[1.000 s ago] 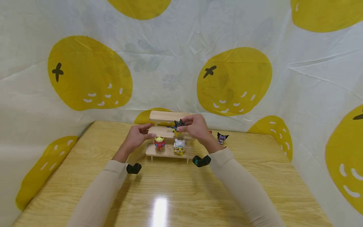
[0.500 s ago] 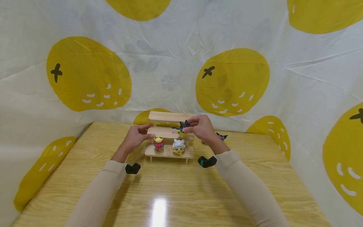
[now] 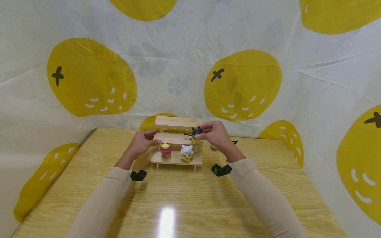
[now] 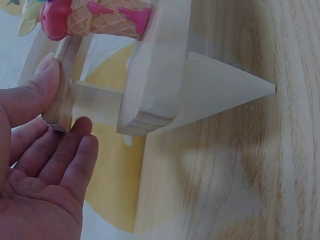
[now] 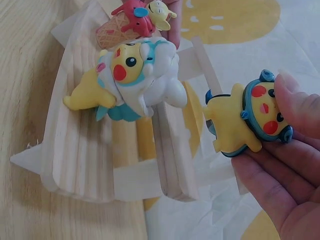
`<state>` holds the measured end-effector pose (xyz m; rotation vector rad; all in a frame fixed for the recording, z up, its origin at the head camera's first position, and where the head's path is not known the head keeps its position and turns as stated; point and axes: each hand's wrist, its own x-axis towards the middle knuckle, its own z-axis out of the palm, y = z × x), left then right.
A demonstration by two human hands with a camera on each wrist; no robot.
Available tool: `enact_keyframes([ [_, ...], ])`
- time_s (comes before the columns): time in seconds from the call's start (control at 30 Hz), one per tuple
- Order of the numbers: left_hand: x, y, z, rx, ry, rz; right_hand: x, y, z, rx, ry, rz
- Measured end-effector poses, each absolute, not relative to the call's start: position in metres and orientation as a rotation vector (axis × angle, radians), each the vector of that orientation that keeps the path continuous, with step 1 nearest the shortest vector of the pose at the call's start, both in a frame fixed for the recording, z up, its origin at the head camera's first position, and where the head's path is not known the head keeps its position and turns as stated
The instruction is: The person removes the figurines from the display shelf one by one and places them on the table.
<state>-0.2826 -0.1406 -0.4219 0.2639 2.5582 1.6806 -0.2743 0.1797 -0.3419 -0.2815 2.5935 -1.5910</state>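
Note:
A three-tier wooden display stand (image 3: 169,138) stands at the back of the table. My left hand (image 3: 141,143) grips the left end of its middle board, thumb on top and fingers below in the left wrist view. With my right hand (image 3: 216,135) I pinch a yellow figurine in a dark, eared hood (image 5: 232,125) by its head, thumb against its face, close over the right end of the middle board. On the bottom board stand a red figurine on a waffle-cone base (image 4: 100,17), at left, and a yellow figurine in a white hood (image 5: 135,80), right of it.
Behind my right wrist, a black-eared figurine (image 3: 235,142) on the table is mostly hidden, with another small object (image 3: 213,147) beside it. A white curtain (image 3: 172,76) printed with yellow fruit hangs right behind the table (image 3: 190,198).
My right hand has shifted to the right along the middle board, carrying the dark-hooded figurine. The left hand keeps its hold on the stand.

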Motion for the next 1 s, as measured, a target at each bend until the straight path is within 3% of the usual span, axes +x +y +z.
enact_keyframes([
  [1.0, -0.274, -0.136, -0.413, 0.298, 2.649, 1.565, -0.267, 0.216, -0.345, -0.248, 2.599, -1.592],
])
